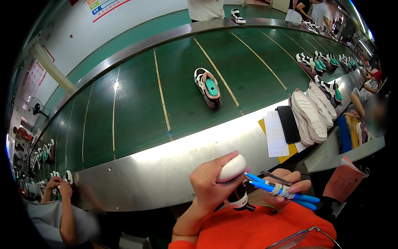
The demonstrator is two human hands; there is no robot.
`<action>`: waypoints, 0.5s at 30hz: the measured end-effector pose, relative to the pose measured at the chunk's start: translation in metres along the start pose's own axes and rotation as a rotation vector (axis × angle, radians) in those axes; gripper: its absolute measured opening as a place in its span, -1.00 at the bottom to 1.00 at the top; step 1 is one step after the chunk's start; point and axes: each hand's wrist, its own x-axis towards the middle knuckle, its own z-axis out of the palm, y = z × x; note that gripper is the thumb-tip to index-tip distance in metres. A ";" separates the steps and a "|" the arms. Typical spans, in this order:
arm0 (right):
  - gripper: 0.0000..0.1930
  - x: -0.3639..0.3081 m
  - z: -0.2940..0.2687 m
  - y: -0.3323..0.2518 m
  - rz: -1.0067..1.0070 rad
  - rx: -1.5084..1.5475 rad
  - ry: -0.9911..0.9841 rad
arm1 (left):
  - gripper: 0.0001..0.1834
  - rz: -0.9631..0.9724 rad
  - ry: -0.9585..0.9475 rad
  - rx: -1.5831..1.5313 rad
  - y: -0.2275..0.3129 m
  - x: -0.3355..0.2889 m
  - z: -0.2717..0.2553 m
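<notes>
My left hand (pixel 207 181) is wrapped round a shoe (pixel 232 167), its rounded white end turned up and its dark part with a white band hanging below. Most of the shoe is hidden by the fingers. In my right hand (pixel 293 177) are two blue pens (pixel 265 185) bound together with pale cord, their tips pointing at the shoe. A thin dark tool (pixel 275 177) also sticks out from the same fingers; its kind is unclear. The pen tips come very close to the shoe; whether they touch cannot be made out.
A green conveyor belt (pixel 178 83) carries a shoe with a teal insert (pixel 209 89) and more shoes at right. On the metal ledge (pixel 166 170) lie papers (pixel 277 135), a black phone-like slab (pixel 287 124) and pale soles (pixel 309 116). A co-worker's hands (pixel 60 184) hold a shoe at left.
</notes>
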 end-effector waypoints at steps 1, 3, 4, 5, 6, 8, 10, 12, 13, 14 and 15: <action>-0.63 -0.010 0.002 0.001 0.013 -0.053 0.068 | -0.56 0.008 -0.003 0.002 -0.001 -0.001 0.000; -0.59 -0.015 0.006 0.006 -0.050 -0.134 0.162 | -0.55 0.030 0.003 0.015 -0.002 -0.002 0.002; -0.56 -0.017 0.009 0.009 -0.080 -0.177 0.208 | -0.54 0.039 0.007 0.020 -0.002 -0.003 0.002; -0.56 -0.017 0.011 0.009 -0.092 -0.169 0.225 | -0.54 0.044 0.007 0.025 -0.002 -0.003 0.002; -0.56 -0.015 0.011 0.009 -0.092 -0.152 0.206 | -0.54 0.049 0.007 0.029 -0.001 -0.003 0.001; -0.57 -0.009 0.012 0.008 -0.075 -0.100 0.134 | -0.54 0.060 0.016 0.039 -0.002 -0.003 0.000; -0.57 -0.005 0.011 0.002 0.005 -0.046 0.070 | -0.56 0.072 0.026 0.039 -0.002 -0.003 0.000; -0.59 -0.005 0.009 -0.003 0.067 -0.003 0.034 | -0.56 0.072 0.026 0.031 -0.002 -0.003 0.000; -0.60 -0.005 0.007 -0.003 0.065 0.018 0.011 | -0.56 0.072 0.026 0.029 -0.001 -0.003 0.000; -0.63 -0.003 0.004 0.004 -0.003 0.037 -0.026 | -0.55 0.077 0.023 0.037 0.000 -0.003 0.000; -0.63 -0.002 0.002 0.007 -0.071 0.055 -0.063 | -0.54 0.081 0.020 0.045 0.002 -0.002 0.000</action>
